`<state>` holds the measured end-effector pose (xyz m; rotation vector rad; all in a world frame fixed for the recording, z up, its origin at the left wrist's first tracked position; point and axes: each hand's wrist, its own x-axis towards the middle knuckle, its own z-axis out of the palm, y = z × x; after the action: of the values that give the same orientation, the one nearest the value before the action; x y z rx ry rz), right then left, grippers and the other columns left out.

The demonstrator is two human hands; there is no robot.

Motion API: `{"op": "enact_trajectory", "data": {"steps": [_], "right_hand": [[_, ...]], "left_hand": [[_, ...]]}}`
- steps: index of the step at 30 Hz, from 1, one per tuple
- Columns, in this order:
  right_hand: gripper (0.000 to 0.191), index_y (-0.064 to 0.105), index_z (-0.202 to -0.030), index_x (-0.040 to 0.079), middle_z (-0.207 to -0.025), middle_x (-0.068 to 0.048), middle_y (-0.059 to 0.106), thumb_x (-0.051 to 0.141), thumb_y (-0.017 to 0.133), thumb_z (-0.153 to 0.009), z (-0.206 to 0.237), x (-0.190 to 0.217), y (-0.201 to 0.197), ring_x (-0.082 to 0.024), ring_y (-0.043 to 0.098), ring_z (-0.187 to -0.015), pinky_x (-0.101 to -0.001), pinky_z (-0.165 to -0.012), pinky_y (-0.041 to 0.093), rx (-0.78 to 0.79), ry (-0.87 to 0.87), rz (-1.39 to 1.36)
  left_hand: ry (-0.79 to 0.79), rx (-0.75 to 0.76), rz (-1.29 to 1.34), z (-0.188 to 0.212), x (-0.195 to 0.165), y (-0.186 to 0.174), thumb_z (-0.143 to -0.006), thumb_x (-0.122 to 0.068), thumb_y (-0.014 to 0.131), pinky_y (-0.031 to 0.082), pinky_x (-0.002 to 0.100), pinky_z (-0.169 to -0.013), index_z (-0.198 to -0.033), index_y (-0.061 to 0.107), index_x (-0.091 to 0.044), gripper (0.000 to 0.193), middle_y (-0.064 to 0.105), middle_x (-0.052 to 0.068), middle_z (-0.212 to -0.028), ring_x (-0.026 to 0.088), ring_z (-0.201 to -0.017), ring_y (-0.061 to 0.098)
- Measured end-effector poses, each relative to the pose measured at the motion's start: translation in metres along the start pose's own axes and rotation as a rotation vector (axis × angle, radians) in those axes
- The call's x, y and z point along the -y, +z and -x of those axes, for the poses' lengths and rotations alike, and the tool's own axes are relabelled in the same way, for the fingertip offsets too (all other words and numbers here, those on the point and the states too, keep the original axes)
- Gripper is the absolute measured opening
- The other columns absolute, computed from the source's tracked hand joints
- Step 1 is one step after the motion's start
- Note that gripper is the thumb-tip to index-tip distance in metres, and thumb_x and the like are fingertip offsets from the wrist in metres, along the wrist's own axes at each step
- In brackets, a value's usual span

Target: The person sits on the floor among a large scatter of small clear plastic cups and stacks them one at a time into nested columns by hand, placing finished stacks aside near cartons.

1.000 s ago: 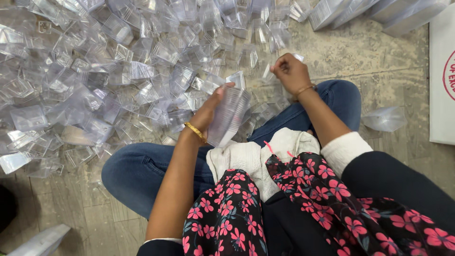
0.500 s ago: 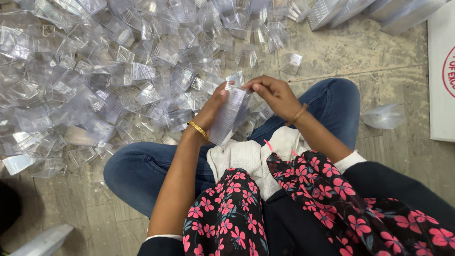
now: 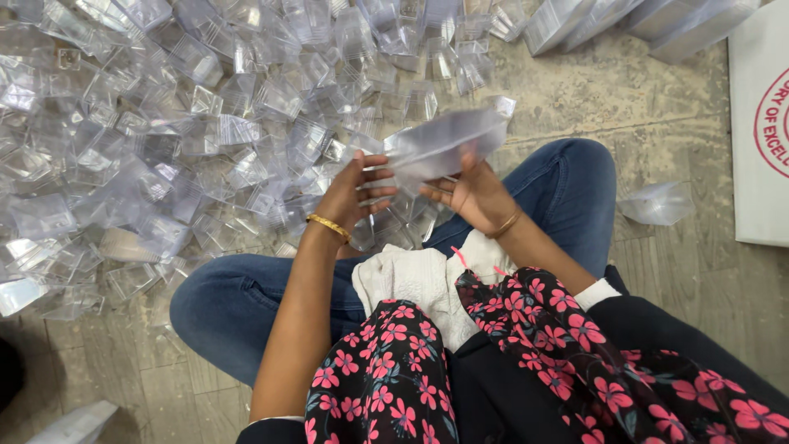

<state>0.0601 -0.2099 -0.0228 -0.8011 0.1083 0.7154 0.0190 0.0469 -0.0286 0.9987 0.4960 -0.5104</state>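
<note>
I sit cross-legged on the floor in blue jeans and flowered sleeves. My left hand (image 3: 355, 191), with a gold bangle at the wrist, and my right hand (image 3: 472, 192) both grip a stack of clear plastic boxes (image 3: 448, 141) held level in front of me. The stack is blurred, and its right end points away to the upper right. The left hand pinches its near end; the right hand supports it from below.
A big heap of several clear plastic boxes (image 3: 164, 123) covers the floor ahead and to the left. One loose clear box (image 3: 657, 202) lies to the right of my knee. A white carton (image 3: 760, 123) stands at the right edge, more clear stacks (image 3: 625, 20) at the top right.
My right hand came back from the heap to my left hand. Both hands now hold the clear stack, which has turned from upright to level and risen.
</note>
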Motion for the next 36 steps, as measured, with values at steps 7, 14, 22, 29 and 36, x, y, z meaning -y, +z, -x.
{"op": "enact_trajectory", "data": {"steps": [7, 14, 22, 29, 36], "right_hand": [[0.09, 0.042, -0.15, 0.005, -0.135, -0.019, 0.059, 0.061, 0.072, -0.087, -0.001, 0.037, -0.032, -0.035, 0.065, -0.122, -0.0475, -0.106, 0.055, -0.033, -0.064, -0.088], [0.08, 0.03, -0.149, 0.021, -0.141, -0.009, 0.055, 0.043, 0.086, -0.096, -0.048, 0.111, -0.108, -0.029, 0.062, -0.108, -0.0473, -0.095, 0.06, -0.462, -0.521, 0.42], [0.082, 0.04, -0.152, 0.025, -0.131, -0.012, 0.059, 0.046, 0.083, -0.085, -0.045, 0.101, -0.076, -0.03, 0.063, -0.108, -0.0399, -0.085, 0.059, -0.299, -0.16, 0.209], [0.095, 0.049, -0.15, 0.026, -0.154, -0.022, 0.042, 0.039, 0.094, -0.067, -0.024, 0.046, 0.045, -0.037, 0.034, -0.145, -0.0496, -0.118, 0.028, 0.475, -0.346, 1.948], [0.077, 0.035, -0.161, 0.007, -0.164, -0.015, 0.043, 0.017, 0.075, -0.097, -0.008, 0.036, 0.072, -0.033, 0.046, -0.151, -0.044, -0.125, 0.038, 0.326, -0.501, 1.273]], "left_hand": [[0.05, -0.09, -0.065, 0.004, 0.001, -0.003, -0.102, -0.05, 0.042, 0.056, 0.036, -0.085, -0.122, 0.063, -0.011, 0.049, 0.07, 0.007, -0.114, 0.018, -0.093, 0.067], [0.05, -0.095, -0.102, 0.007, 0.005, -0.004, -0.102, -0.049, 0.044, 0.054, 0.034, -0.085, -0.122, 0.062, -0.012, 0.046, 0.071, 0.007, -0.116, 0.017, -0.095, 0.067], [0.044, -0.064, -0.073, 0.01, 0.012, -0.007, -0.102, -0.049, 0.047, 0.055, 0.035, -0.086, -0.129, 0.061, -0.011, 0.049, 0.069, 0.008, -0.118, 0.018, -0.096, 0.067], [-0.063, 0.13, 0.027, 0.005, 0.025, 0.004, -0.093, -0.065, 0.051, 0.056, 0.043, -0.096, -0.155, 0.04, -0.018, 0.079, 0.059, 0.01, -0.137, 0.022, -0.115, 0.065], [0.109, 0.173, 0.059, 0.015, 0.007, 0.012, -0.087, -0.069, 0.054, 0.055, 0.047, -0.103, -0.158, 0.033, -0.031, 0.084, 0.045, -0.003, -0.152, 0.018, -0.133, 0.055]]}}
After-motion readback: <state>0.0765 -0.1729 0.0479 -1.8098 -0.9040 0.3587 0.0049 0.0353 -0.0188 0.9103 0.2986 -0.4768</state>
